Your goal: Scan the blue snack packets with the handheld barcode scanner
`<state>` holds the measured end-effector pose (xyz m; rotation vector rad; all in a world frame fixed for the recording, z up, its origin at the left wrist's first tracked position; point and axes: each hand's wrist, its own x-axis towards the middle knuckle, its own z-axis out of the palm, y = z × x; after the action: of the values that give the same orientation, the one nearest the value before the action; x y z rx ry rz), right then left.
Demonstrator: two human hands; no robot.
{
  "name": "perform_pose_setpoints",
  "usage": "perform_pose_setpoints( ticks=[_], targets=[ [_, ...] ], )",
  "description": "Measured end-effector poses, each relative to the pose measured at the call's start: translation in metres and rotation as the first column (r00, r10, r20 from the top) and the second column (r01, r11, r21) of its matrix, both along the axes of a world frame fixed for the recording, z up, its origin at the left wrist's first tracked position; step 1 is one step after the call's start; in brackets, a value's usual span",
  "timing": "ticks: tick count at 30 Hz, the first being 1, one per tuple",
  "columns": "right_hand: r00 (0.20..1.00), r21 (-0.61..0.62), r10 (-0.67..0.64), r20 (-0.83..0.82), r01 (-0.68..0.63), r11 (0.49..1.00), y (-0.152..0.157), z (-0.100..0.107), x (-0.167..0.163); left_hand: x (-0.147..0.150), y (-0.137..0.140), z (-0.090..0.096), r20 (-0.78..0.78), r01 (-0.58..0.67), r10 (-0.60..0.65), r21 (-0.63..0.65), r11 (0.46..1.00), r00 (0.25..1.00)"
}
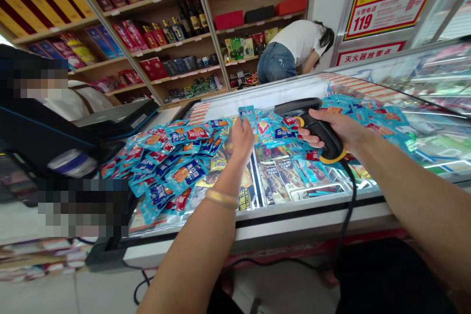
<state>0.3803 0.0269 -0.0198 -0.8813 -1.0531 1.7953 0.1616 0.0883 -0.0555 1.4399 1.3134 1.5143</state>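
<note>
My right hand (333, 130) is wrapped round the grip of a black and yellow barcode scanner (327, 140), whose head points left over the glass top. Between the fingers of my left hand (243, 135) is a small blue snack packet (246, 112), its upper part showing above the hand. To the left of that hand lies a heap of blue, red and navy snack packets (184, 174). More blue packets (382, 117) are spread to the right, behind the scanner. A few packets (274, 130) lie between my hands.
Under the glass of the freezer (283, 216) are wrapped ice creams (274, 181). The scanner's black cable (349, 211) hangs over the front edge. A dark monitor (117, 117) stands at left. Behind, a person (294, 49) bends by shelves (165, 49) of boxes and bottles.
</note>
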Motion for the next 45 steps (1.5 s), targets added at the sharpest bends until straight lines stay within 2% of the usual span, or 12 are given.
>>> perform_pose_setpoints(
  ticks=[2, 5, 9, 13, 16, 18, 20, 22, 26, 32, 39, 45],
  targets=[
    [0.999, -0.001, -0.029, -0.045, 0.029, 1.000, 0.001, -0.002, -0.005, -0.005, -0.004, 0.005, -0.222, -0.004, 0.025, 0.095, 0.996, 0.975],
    [0.995, -0.018, -0.044, -0.086, 0.042, 0.999, 0.003, -0.003, -0.019, -0.026, -0.016, 0.017, -0.500, 0.055, 0.049, 0.191, 0.980, 0.865],
    [0.991, -0.057, 0.021, -0.132, -0.029, 0.998, 0.003, -0.003, -0.048, -0.083, -0.040, 0.036, -0.777, 0.140, 0.148, 0.290, 0.947, 0.612],
    [0.966, -0.076, 0.153, -0.210, -0.172, 0.982, 0.003, -0.002, -0.091, -0.146, -0.063, 0.045, -0.885, 0.052, 0.285, 0.325, 0.944, 0.369],
    [0.934, -0.076, 0.251, -0.253, -0.278, 0.958, 0.003, -0.001, -0.124, -0.176, -0.075, 0.040, -0.944, -0.004, 0.277, 0.281, 0.960, 0.180],
    [0.922, -0.086, 0.295, -0.249, -0.325, 0.942, 0.003, -0.003, -0.141, -0.185, -0.080, 0.032, -0.984, -0.014, 0.170, 0.170, 0.985, 0.059],
    [0.918, -0.089, 0.322, -0.232, -0.350, 0.933, 0.002, -0.006, -0.150, -0.189, -0.083, 0.021, -0.998, -0.025, 0.064, 0.064, 0.998, -0.003],
    [0.919, -0.091, 0.324, -0.224, -0.351, 0.932, 0.001, -0.008, -0.152, -0.190, -0.083, 0.013, -0.999, -0.027, 0.033, 0.033, 0.999, -0.013],
    [0.930, -0.117, 0.281, -0.237, -0.315, 0.942, 0.000, -0.010, -0.143, -0.187, -0.082, 0.009, -0.995, -0.007, 0.100, 0.100, 0.995, 0.016],
    [0.950, -0.113, 0.190, -0.246, -0.223, 0.968, 0.003, -0.001, -0.112, -0.158, -0.071, 0.017, -0.968, 0.074, 0.160, 0.178, 0.981, 0.195],
    [0.986, -0.048, 0.007, -0.169, -0.016, 0.999, 0.007, 0.010, -0.036, -0.061, -0.048, 0.013, -0.918, 0.267, 0.035, 0.150, 0.952, 0.394],
    [0.967, -0.042, -0.135, -0.215, 0.129, 0.991, 0.007, 0.002, 0.005, 0.027, -0.027, 0.004, -0.894, 0.339, -0.174, -0.027, 0.941, 0.413]
  ],
)
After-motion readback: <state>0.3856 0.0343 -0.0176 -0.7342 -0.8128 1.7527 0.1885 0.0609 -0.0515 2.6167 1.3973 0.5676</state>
